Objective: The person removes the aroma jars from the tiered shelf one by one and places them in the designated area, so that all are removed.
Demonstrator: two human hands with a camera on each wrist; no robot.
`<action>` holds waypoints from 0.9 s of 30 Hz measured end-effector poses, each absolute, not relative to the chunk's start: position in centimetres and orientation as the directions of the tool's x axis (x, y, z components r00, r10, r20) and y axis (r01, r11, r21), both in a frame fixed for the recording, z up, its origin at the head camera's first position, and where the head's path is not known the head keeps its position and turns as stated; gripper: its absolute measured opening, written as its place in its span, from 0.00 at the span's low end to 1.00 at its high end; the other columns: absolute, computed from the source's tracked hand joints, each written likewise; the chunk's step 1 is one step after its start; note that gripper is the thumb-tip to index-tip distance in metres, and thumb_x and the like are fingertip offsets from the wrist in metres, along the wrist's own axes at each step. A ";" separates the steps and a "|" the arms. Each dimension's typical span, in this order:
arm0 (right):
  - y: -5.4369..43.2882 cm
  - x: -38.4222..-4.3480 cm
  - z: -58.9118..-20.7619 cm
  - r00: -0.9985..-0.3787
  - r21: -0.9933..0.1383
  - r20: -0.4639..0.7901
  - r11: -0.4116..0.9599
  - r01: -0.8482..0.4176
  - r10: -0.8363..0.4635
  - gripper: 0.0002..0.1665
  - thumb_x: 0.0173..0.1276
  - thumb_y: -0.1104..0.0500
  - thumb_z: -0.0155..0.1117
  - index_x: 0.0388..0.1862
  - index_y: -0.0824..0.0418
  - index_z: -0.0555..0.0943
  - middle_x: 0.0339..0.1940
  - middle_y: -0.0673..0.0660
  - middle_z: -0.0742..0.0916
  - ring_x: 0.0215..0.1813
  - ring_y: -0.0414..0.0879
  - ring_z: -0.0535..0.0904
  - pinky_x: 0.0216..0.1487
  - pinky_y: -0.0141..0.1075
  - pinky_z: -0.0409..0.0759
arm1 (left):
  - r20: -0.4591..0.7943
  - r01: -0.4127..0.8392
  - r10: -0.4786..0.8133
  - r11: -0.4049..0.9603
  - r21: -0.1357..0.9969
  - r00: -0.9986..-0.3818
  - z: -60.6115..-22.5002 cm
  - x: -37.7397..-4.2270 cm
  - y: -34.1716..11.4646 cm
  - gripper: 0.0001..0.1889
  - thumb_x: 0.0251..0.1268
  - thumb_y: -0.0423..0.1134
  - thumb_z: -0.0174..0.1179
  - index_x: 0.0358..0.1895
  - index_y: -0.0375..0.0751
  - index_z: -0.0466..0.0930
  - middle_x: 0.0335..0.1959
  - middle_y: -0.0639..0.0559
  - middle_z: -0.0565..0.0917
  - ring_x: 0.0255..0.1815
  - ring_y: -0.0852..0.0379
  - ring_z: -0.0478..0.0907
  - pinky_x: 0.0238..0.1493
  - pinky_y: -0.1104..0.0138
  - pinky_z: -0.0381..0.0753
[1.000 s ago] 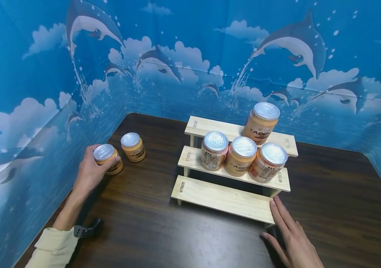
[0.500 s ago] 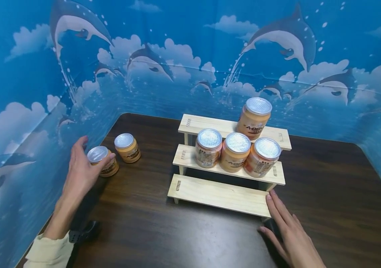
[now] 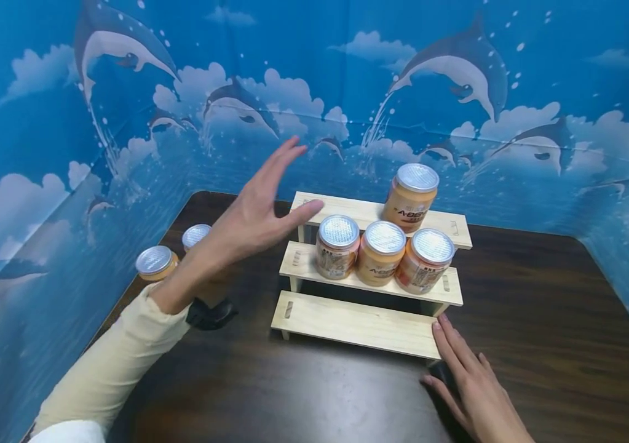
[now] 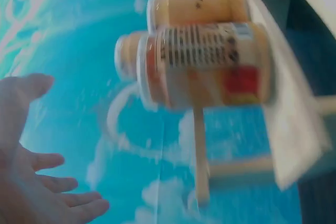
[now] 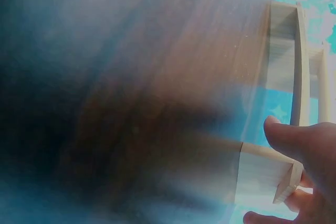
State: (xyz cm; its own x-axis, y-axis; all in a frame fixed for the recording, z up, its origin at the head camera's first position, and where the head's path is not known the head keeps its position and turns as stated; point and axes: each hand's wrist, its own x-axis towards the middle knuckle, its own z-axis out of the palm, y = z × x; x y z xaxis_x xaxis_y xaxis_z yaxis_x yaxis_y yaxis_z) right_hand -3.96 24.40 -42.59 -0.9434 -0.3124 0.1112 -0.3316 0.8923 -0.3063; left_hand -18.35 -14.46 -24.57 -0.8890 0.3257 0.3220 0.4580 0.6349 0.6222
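My left hand (image 3: 256, 212) hangs in the air before the left end of the top wooden step (image 3: 336, 208), fingers spread and holding nothing. In the left wrist view it appears beside a jar (image 4: 210, 66) with a printed label, apart from it. My right hand (image 3: 477, 391) rests its straight fingertips against the right end of the bare lowest step (image 3: 355, 323). Three silver-lidded orange jars stand side by side on the middle step, among them a center jar (image 3: 382, 255). Another jar (image 3: 411, 197) stands on the top step, toward the right.
Two more jars stand at the table's left: a front jar (image 3: 155, 263), and a rear jar (image 3: 195, 235) partly hidden behind my left arm. The dark wooden table (image 3: 541, 295) meets a blue dolphin-printed backdrop (image 3: 314, 92) at the back and left.
My left hand has let go of the front left jar, lifted and swung right toward the stepped stand. That jar stays on the table. My right hand keeps its place at the lowest step.
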 end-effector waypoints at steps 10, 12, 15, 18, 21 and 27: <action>24.6 -4.0 -43.0 -0.947 -0.278 0.106 0.905 -0.322 -0.304 0.63 0.70 0.49 0.82 0.94 0.48 0.54 0.94 0.53 0.57 0.79 0.64 0.77 0.56 0.86 0.73 | 0.120 0.437 0.493 0.599 0.671 -0.862 -23.2 -24.3 -4.7 0.51 0.76 0.60 0.68 0.92 0.51 0.49 0.92 0.50 0.56 0.90 0.46 0.58 0.86 0.41 0.64; 24.6 -4.0 -43.0 -0.947 -0.271 0.105 0.908 -0.320 -0.302 0.63 0.70 0.49 0.82 0.94 0.48 0.54 0.94 0.54 0.57 0.80 0.64 0.76 0.56 0.86 0.73 | 0.104 0.446 0.522 0.590 0.673 -0.846 -23.1 -24.9 -3.4 0.52 0.75 0.59 0.69 0.92 0.50 0.48 0.92 0.49 0.56 0.90 0.46 0.58 0.85 0.42 0.66; 24.5 -4.0 -42.9 -0.951 -0.268 0.088 0.912 -0.311 -0.298 0.64 0.70 0.48 0.82 0.94 0.46 0.52 0.94 0.54 0.57 0.80 0.64 0.75 0.57 0.86 0.73 | 0.088 0.450 0.544 0.580 0.679 -0.834 -23.3 -25.4 -2.1 0.53 0.74 0.59 0.71 0.92 0.49 0.48 0.91 0.46 0.58 0.90 0.45 0.59 0.84 0.42 0.68; 24.4 -3.9 -42.7 -0.953 -0.274 0.078 0.913 -0.302 -0.292 0.64 0.70 0.49 0.82 0.94 0.45 0.52 0.94 0.55 0.58 0.81 0.63 0.75 0.58 0.86 0.73 | 0.081 0.451 0.556 0.572 0.686 -0.828 -23.4 -25.8 -1.1 0.54 0.73 0.59 0.72 0.91 0.47 0.49 0.88 0.44 0.63 0.86 0.45 0.65 0.80 0.45 0.73; 24.3 -4.0 -42.6 -0.956 -0.277 0.064 0.915 -0.292 -0.286 0.63 0.70 0.48 0.82 0.94 0.45 0.52 0.94 0.56 0.58 0.81 0.63 0.75 0.59 0.86 0.72 | 0.065 0.439 0.565 0.557 0.705 -0.822 -23.6 -26.1 -0.4 0.53 0.72 0.56 0.73 0.90 0.45 0.50 0.83 0.41 0.69 0.81 0.44 0.72 0.76 0.47 0.78; 24.3 -4.0 -42.6 -0.963 -0.272 0.016 0.926 -0.263 -0.269 0.63 0.71 0.48 0.81 0.94 0.46 0.51 0.94 0.57 0.59 0.82 0.64 0.74 0.60 0.87 0.70 | 0.069 0.414 0.568 0.504 0.758 -0.820 -24.2 -26.2 0.0 0.48 0.73 0.49 0.74 0.87 0.42 0.55 0.77 0.39 0.76 0.75 0.44 0.78 0.70 0.50 0.82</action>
